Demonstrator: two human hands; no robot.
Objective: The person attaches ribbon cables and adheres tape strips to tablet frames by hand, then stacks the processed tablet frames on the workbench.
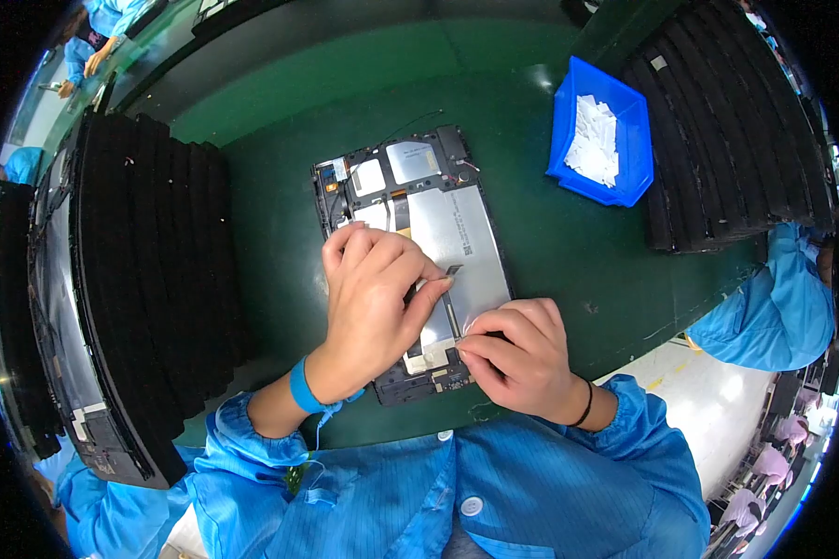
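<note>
An opened tablet (480,238), with silver battery plates and a black frame, lies flat in front of me. My left hand (368,289) reaches across its middle, thumb and forefinger closed in a pinch on the upper end of a thin dark flex cable (450,312). My right hand (522,359) is at the tablet's lower right, its thumb and forefinger pinched at the cable's lower end. The cable runs nearly straight between both hands over the battery. My left hand hides part of the tablet's left side. A blue strap (304,387) circles my left wrist.
On the green tabletop (280,186), a blue bin (636,140) of white paper pieces (594,140) stands at the far right. Tall stacks of black foam trays rise at left (154,279) and right (718,130). Other people in blue work nearby.
</note>
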